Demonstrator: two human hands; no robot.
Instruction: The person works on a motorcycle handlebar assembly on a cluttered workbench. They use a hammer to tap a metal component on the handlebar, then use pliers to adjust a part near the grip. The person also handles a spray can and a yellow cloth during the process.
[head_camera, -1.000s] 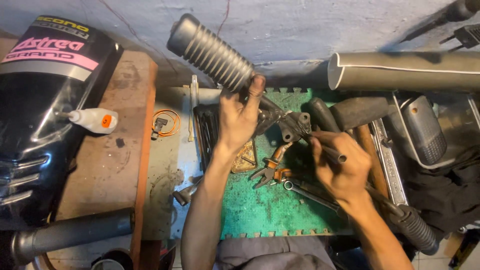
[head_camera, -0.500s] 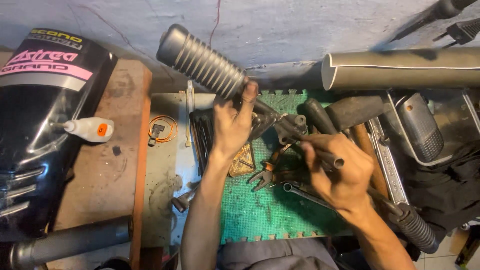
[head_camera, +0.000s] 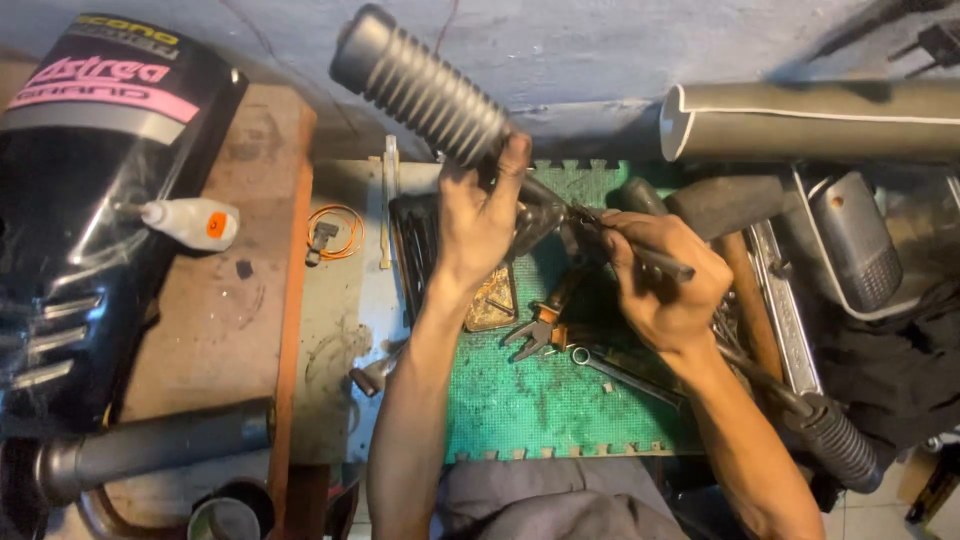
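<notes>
Left hand (head_camera: 478, 222) fingers grip the ribbed rubber handle (head_camera: 420, 88) above the green mat (head_camera: 530, 400); right hand (head_camera: 668, 285) fingers close around a thin tool (head_camera: 655, 262). The handle likely feels stiff and grippy; best held near its base.

1. Both bare forearms rise from the bottom edge of the view and lean toward each other, so the two hands sit close together near the middle.
2. The left forearm runs nearly straight up, wrist in line with it.
3. The left hand (head_camera: 478, 218) shows its back to the camera, fingers curled in a closed grip and the thumb stretched upward along the right side.
4. The right forearm comes in on a slant from the lower right, wrist bent slightly inward.
5. The right hand (head_camera: 668, 285) is clenched in a fist-like grip, knuckles up, its fingers folded under toward the left hand.
</notes>
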